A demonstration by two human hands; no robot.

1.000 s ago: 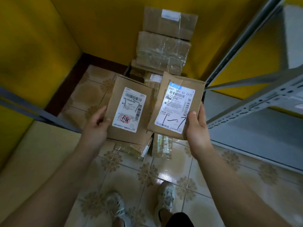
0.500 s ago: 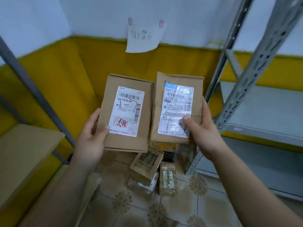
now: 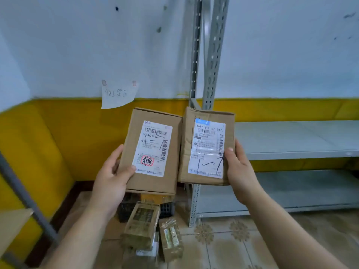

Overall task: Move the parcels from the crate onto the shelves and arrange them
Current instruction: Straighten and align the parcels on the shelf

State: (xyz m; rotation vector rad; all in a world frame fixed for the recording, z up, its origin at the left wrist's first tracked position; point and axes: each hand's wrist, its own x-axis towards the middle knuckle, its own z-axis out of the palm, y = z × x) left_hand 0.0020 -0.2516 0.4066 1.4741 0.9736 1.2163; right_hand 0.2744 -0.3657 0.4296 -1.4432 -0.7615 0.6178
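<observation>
Parcels are what I'm tracking, and two are up in front of me now, one in each hand, label faces toward the camera and long axes near upright. The shelves (image 3: 295, 138) are the biggest thing in view: grey metal boards at about 3 o'clock from the parcels, bare where I can see them, behind a perforated upright (image 3: 212, 55) at 12 o'clock. I judge the next move turns on this: the shelves lie to the right, so my right hand (image 3: 240, 169) is nearer and its box should go in first.

The left box (image 3: 134, 181) leans slightly, its top toward 1 o'clock; my left hand (image 3: 110, 177) clamps its lower left corner, thumb pressed on the face, fingers hidden behind. The right box (image 3: 188, 148) is creased and sits just beside the left one, edges touching or nearly so; my right hand grips its right edge, thumb on the label, other fingers out of sight behind.

Below at 6 o'clock, a dark crate (image 3: 165, 208) sits on the tiled floor with two taped parcels (image 3: 142, 226) in front of it.

Writing: the left label (image 3: 152, 148) reads "546-G10-00-503" with a red stamp scribbled over. The right label (image 3: 208, 148) reads "661- 911 57 [57]" and bears a handwritten "1-7". A note (image 3: 118, 95) taped to the wall carries handwriting I cannot read.
</observation>
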